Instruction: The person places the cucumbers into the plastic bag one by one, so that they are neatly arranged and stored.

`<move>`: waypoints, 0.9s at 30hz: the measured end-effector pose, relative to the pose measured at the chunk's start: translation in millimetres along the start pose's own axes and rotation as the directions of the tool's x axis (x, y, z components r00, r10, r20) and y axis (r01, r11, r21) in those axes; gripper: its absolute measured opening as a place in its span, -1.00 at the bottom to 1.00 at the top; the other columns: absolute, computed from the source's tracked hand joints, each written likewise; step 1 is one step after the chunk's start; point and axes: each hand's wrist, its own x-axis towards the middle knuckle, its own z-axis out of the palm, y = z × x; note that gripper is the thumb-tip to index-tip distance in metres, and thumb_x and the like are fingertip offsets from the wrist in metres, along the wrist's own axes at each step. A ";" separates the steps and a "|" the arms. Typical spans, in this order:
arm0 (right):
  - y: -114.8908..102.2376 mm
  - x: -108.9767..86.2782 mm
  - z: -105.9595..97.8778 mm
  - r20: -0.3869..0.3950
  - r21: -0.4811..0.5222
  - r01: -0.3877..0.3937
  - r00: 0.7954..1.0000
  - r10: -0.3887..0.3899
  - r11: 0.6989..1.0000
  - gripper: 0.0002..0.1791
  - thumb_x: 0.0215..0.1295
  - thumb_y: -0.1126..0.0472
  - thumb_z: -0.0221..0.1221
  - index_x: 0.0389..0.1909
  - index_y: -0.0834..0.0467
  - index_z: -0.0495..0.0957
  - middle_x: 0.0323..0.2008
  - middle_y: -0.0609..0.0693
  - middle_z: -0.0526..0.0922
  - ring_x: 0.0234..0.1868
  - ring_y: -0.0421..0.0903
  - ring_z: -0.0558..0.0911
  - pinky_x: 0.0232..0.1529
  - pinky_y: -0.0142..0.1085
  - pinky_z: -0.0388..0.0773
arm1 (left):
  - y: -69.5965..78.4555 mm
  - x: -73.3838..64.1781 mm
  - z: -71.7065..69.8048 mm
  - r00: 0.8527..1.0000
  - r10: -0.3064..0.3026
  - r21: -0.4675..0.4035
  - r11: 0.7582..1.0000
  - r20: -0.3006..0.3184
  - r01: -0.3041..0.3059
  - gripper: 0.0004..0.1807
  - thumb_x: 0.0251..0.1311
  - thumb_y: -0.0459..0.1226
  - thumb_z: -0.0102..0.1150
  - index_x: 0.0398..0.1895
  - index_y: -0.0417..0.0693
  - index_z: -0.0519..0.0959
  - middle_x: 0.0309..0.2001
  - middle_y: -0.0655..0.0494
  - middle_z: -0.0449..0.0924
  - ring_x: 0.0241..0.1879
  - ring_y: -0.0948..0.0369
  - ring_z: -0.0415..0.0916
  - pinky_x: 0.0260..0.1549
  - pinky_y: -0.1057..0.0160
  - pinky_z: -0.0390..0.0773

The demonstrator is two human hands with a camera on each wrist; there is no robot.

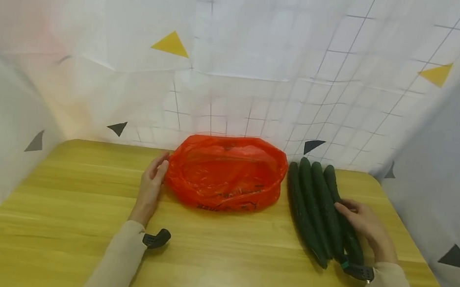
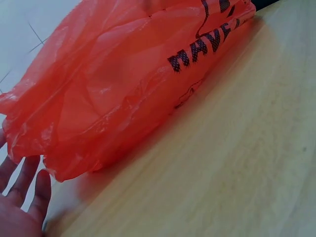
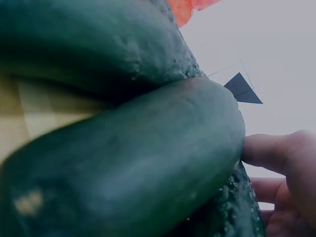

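1. The left hand (image 1: pixel 152 179) touches the left side of the red plastic bag (image 1: pixel 221 199), its fingers extended and spread at the film.
2. The right hand (image 1: pixel 365 225) rests across the rightmost cucumber (image 1: pixel 350 236), thumb against its skin; I cannot tell whether the fingers close around it. The two hands are well apart.
3. The bag stands near the far side of the wooden table (image 1: pixel 228 272), in the middle. Its long axis runs left to right and its wide mouth faces up; dark lettering shows on the near wall.
4. Four cucumbers (image 1: pixel 328 213) lie side by side, just right of the bag. Their long axes slant from the far left to the near right, roughly parallel, with the near ends by the right wrist camera (image 1: pixel 358 272).
5. The far tips and the bag's back rim both overlap the table's far edge in the head view, close to the white sheet (image 1: pixel 245 41) behind.
6. Only a narrow strip of wood parts the bag from the leftmost cucumber (image 1: pixel 298 206). Broad tabletop stretches left of the left hand and between the forearms; right of the right hand the margin is slimmer.
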 end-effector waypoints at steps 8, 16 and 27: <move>-4.8 -2.3 2.2 -0.044 -0.018 -0.001 0.999 0.000 1.000 -0.18 0.43 -0.21 -0.18 0.35 0.44 0.10 0.31 0.50 0.15 0.27 0.44 0.22 0.17 0.22 0.27 | -1.0 -3.1 1.8 1.000 -0.015 -0.014 1.000 -0.016 0.014 -0.46 0.32 0.03 0.00 0.32 0.08 0.34 0.28 0.15 0.35 0.14 0.23 0.35 0.04 0.56 0.39; -3.9 -3.9 4.0 -0.070 0.028 0.000 0.998 0.002 1.000 -0.22 0.47 -0.13 -0.22 0.32 0.51 0.09 0.30 0.54 0.12 0.28 0.47 0.17 0.20 0.24 0.21 | -2.2 -5.2 3.2 0.999 -0.025 -0.029 0.999 -0.020 0.025 -0.45 0.29 0.02 0.04 0.31 0.08 0.36 0.27 0.16 0.37 0.11 0.23 0.38 0.03 0.55 0.41; -1.8 -2.9 -3.2 -0.044 0.232 -0.034 0.998 0.046 0.972 -0.20 0.49 -0.13 -0.34 0.37 0.53 -0.09 0.35 0.53 0.00 0.34 0.41 0.10 0.26 0.22 0.16 | 8.3 -7.1 0.5 0.999 -0.033 -0.011 0.999 0.004 0.033 -0.46 0.34 -0.01 -0.02 0.33 0.03 0.33 0.31 0.14 0.34 0.14 0.24 0.36 0.04 0.57 0.39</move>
